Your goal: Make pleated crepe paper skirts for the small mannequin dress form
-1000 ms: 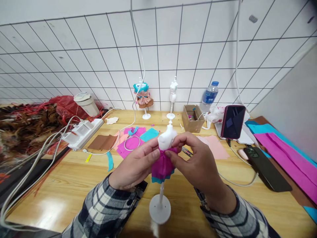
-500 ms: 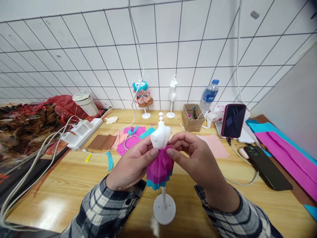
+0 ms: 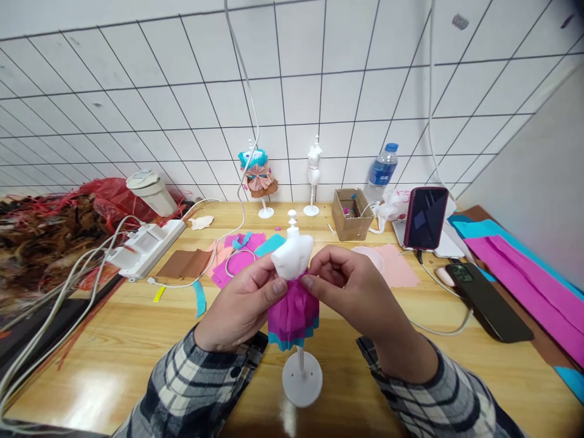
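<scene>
The far fingers of the left hand [image 3: 239, 307] are disappearing behind the small white mannequin [image 3: 292, 254], so what they are pressing on is hard to tell. The right hand [image 3: 365, 298] is hiding part of the waist, and its curled lower fingers are showing only partly. Both plaid sleeves [image 3: 201, 383] are running out of the frame at the bottom; the brown heap [image 3: 41, 237] is being cut off at the left edge, the layered cloth strips [image 3: 524, 280] at the right.

A white cable [image 3: 258, 128] is hanging down across the dressed mannequin [image 3: 259, 182], partly blocking it, while a bare mannequin [image 3: 314, 167] is standing beside it. A cardboard box [image 3: 353, 228], a water bottle [image 3: 382, 173] and an upright phone [image 3: 426, 219] are lining the right rear. A power strip [image 3: 148, 249] and a brown cloth piece [image 3: 185, 263] are lying on the left.

The magenta skirt with a blue hem [image 3: 292, 313] is sitting around the mannequin's waist, between the hands — the left thumb is pressing its left side, and the right thumb and forefinger are pinching the gathered waist at the right front. The skirt is hanging below both grips, with the round base [image 3: 302, 380] showing underneath.
</scene>
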Action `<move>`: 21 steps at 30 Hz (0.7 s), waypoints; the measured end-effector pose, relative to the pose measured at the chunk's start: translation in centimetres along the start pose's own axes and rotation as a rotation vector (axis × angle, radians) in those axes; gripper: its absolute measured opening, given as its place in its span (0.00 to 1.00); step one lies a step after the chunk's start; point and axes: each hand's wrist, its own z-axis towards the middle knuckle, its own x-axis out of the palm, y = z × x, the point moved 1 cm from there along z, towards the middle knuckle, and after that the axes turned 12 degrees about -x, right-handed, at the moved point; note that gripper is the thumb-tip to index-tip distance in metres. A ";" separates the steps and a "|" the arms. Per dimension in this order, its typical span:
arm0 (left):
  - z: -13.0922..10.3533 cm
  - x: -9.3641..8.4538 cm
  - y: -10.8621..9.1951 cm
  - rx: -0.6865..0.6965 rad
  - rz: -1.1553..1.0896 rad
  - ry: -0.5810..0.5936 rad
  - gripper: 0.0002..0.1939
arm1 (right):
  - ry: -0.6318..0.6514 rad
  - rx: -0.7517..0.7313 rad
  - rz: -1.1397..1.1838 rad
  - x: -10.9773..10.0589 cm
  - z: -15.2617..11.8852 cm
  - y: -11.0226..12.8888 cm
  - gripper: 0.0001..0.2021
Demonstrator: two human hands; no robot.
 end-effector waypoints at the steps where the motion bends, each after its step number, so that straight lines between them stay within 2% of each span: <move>1: 0.0 0.0 0.0 0.000 -0.002 -0.007 0.19 | 0.014 0.011 0.018 -0.1 0.1 -0.1 0.09; 6: 0.2 -0.5 0.3 -0.011 -0.048 -0.008 0.23 | 0.014 -0.011 0.064 -0.6 0.4 -0.5 0.13; 10: 0.1 -0.8 0.6 -0.018 -0.128 0.031 0.20 | 0.061 0.000 0.136 -0.8 0.7 -0.5 0.14; 14: 0.0 -0.7 0.7 -0.033 -0.147 0.056 0.19 | 0.036 0.025 0.157 -0.8 0.7 -0.4 0.16; 17: 0.0 -0.7 0.9 -0.084 -0.170 0.079 0.21 | 0.045 0.048 0.177 -0.8 0.7 -0.5 0.18; 21: 0.0 -0.9 1.2 -0.190 -0.231 0.176 0.22 | 0.087 0.072 0.148 -1.0 0.7 -0.8 0.23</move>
